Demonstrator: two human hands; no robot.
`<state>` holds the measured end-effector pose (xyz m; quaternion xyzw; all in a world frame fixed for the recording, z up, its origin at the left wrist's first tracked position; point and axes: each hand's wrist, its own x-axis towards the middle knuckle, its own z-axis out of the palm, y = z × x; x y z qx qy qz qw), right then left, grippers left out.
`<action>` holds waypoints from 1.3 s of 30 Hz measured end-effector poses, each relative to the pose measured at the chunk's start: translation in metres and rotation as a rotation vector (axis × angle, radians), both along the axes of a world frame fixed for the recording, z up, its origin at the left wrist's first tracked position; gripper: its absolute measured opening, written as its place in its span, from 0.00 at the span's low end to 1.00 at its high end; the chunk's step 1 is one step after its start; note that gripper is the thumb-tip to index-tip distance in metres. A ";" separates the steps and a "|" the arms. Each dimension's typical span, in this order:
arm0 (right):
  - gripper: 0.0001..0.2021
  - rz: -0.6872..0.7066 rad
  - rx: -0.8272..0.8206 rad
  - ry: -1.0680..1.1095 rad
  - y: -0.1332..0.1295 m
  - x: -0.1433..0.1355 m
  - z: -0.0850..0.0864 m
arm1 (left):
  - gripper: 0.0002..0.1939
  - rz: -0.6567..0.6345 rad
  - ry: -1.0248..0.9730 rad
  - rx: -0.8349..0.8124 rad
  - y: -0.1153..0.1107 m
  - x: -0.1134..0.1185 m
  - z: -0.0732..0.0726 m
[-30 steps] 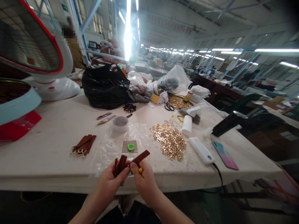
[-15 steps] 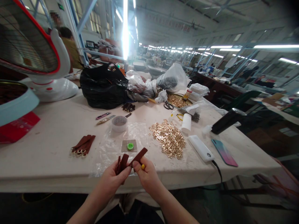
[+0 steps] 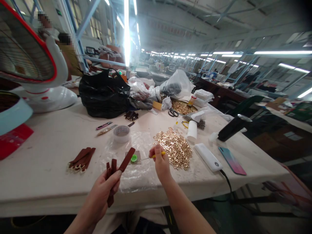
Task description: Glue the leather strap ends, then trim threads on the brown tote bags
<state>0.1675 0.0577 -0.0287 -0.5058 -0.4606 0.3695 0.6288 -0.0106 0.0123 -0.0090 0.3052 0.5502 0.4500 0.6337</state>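
The left hand [image 3: 103,187] is pinched around several brown straps [image 3: 127,160], one slanting up past the thumb and the others fanned beside it, above the near edge of the counter [image 3: 44,172]. The right hand, [image 3: 161,164] well apart from it, has thumb and fingers closed on a yellow-handled tool [image 3: 161,155] whose thin shaft points towards a green cup [image 3: 134,158] on a small plate [image 3: 138,155]; whether the tip touches the plate is unclear. Under these lies a clear plastic sheet [image 3: 138,180], with a tape roll [image 3: 122,135] at its far side. To the left, a small bundle of brown straps with gold rings [image 3: 83,156] at their near ends appears finished. Whether the held straps carry rings cannot be told. To the right spreads a large heap of loose gold rings [image 3: 175,148], so much seems left to do.
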 end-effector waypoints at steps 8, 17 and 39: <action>0.19 0.062 0.049 -0.209 0.022 -0.024 -0.032 | 0.19 0.107 0.059 -0.021 -0.001 -0.010 -0.004; 0.18 0.133 0.037 -0.224 0.024 -0.024 -0.034 | 0.24 0.119 0.101 -0.030 -0.001 -0.006 -0.001; 0.22 0.086 0.005 0.502 -0.035 -0.018 0.035 | 0.23 0.077 0.062 0.021 -0.008 0.008 0.010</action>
